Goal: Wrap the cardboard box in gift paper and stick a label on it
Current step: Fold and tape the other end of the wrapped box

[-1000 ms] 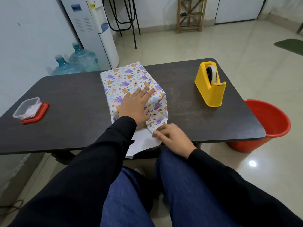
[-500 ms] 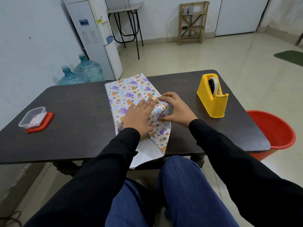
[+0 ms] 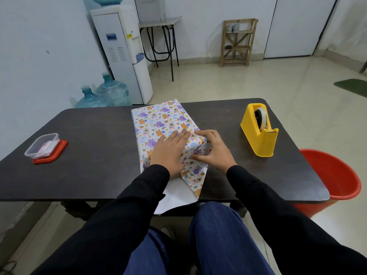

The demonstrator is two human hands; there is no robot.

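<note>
From the head view, you have 1 box lying near the middle of the dark table, its long side running away from you, with printed gift paper covering its top and sides. At the near end the paper is not closed: 1 printed flap hangs down on the right, and the white underside of the sheet runs over the table's near edge towards your lap.

Your 2 hands are both on the near part of the box. Your left hand lies flat on top, its fingers straight and close together, pressing the paper down. Your right hand curls round the near right corner, fingers over the top edge and thumb against the near end, pinching the paper fold there.

To your right on the table stands 1 yellow tape dispenser holding 1 roll, well apart from the box. To your left, 1 clear plastic container sits on 1 red lid.

On the floor you have 1 red bucket beside the table's right end, 2 blue water bottles next to 1 white water dispenser, and 1 wooden rack by the far wall.
</note>
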